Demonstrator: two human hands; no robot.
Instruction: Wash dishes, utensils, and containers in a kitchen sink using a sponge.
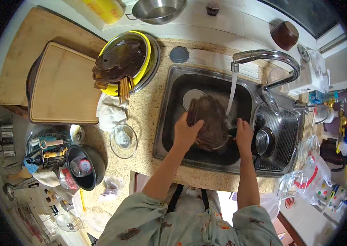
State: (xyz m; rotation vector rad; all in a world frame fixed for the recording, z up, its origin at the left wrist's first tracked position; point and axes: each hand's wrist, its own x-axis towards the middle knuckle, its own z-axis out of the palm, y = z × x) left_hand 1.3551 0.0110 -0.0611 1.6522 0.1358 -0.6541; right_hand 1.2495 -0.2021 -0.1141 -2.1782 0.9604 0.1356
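Over the left basin of the steel sink (168, 123), my left hand (188, 130) grips the left edge of several dark brown, plate-like pieces (211, 123), somewhat blurred. My right hand (243, 133) is closed around a small dark green thing at their right side; what it is cannot be told. Water (231, 92) runs from the chrome faucet (268, 55) beside the brown pieces. A round pale dish or lid (192, 97) lies in the basin behind them. Part of another pale round object shows under the pieces.
Brown dishes and chopsticks (124, 89) rest on stacked bowls with a yellow rim (148, 61), left of the sink. A glass lid (123, 141) and white cloth (112, 112) lie nearby. Cutting boards (66, 86) stand far left. The right basin holds a wire rack (284, 138).
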